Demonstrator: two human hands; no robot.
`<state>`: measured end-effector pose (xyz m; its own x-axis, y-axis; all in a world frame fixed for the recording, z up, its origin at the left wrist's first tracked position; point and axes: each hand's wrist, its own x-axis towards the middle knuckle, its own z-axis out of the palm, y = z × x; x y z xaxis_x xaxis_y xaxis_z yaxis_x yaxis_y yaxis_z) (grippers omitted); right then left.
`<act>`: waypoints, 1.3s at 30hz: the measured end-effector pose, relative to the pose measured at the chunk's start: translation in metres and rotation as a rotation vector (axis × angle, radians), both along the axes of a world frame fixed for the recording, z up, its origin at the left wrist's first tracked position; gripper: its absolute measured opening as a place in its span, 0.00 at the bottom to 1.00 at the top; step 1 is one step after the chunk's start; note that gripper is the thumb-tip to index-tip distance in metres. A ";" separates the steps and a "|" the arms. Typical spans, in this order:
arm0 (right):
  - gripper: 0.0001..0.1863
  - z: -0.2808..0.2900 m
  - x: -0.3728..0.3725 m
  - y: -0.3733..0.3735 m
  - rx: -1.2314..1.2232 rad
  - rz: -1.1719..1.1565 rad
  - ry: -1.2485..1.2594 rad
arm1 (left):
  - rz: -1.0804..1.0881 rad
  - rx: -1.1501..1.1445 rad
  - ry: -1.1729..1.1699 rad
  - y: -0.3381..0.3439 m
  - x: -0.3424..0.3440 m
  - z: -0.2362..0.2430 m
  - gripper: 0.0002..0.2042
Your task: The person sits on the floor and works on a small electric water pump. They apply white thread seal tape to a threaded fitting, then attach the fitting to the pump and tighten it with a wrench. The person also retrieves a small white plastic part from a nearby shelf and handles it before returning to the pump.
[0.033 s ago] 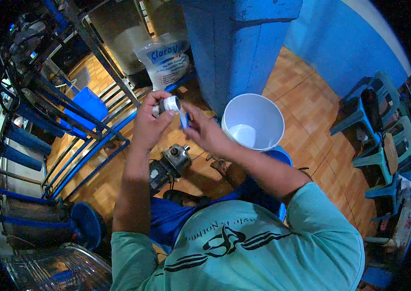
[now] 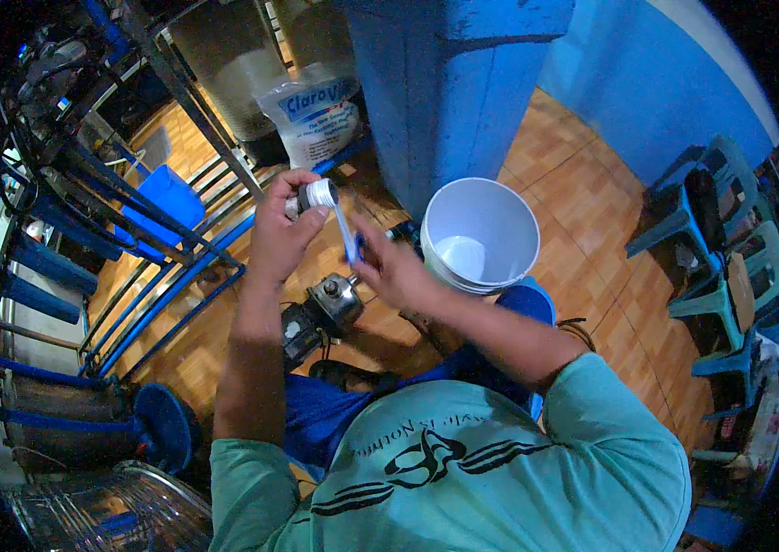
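Closed around a dark pipe fitting, my left hand [image 2: 279,230] holds up its white-wrapped end [image 2: 320,194]. From that end a thin white strip of thread seal tape [image 2: 342,224] runs down to my right hand [image 2: 396,274]. My right fingers pinch a small blue tape spool [image 2: 358,245], partly hidden and blurred by motion. Below my hands, a metal pump with a motor [image 2: 334,302] lies on the floor between my legs.
A white bucket [image 2: 509,216] stands just right of my right hand, before a tall blue container [image 2: 435,101]. A printed white sack [image 2: 317,129] leans behind my left hand. Blue metal racks [image 2: 168,304] line the left; plastic chairs [image 2: 684,230] stand right.
My right hand has moved slightly down, and a longer piece of tape now stretches from the fitting. The left hand has hardly moved.
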<state>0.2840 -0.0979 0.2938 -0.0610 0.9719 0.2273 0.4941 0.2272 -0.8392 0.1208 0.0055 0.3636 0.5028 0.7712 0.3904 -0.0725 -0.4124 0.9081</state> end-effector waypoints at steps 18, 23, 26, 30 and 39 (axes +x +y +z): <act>0.19 0.093 0.068 0.123 0.108 0.180 0.286 | -0.081 0.033 0.009 -0.017 0.010 0.010 0.19; 0.26 -0.005 0.007 -0.004 0.016 0.096 0.214 | -0.025 0.030 0.046 0.002 -0.003 -0.011 0.18; 0.23 0.059 -0.009 -0.054 0.159 0.223 0.294 | -0.010 0.019 0.108 0.012 0.003 -0.019 0.17; 0.17 0.155 0.010 0.031 0.201 0.281 0.332 | -0.001 -0.002 0.127 0.007 -0.006 -0.020 0.18; 0.21 -0.022 0.007 -0.003 0.064 0.093 0.334 | -0.016 0.019 0.126 -0.003 0.001 -0.020 0.18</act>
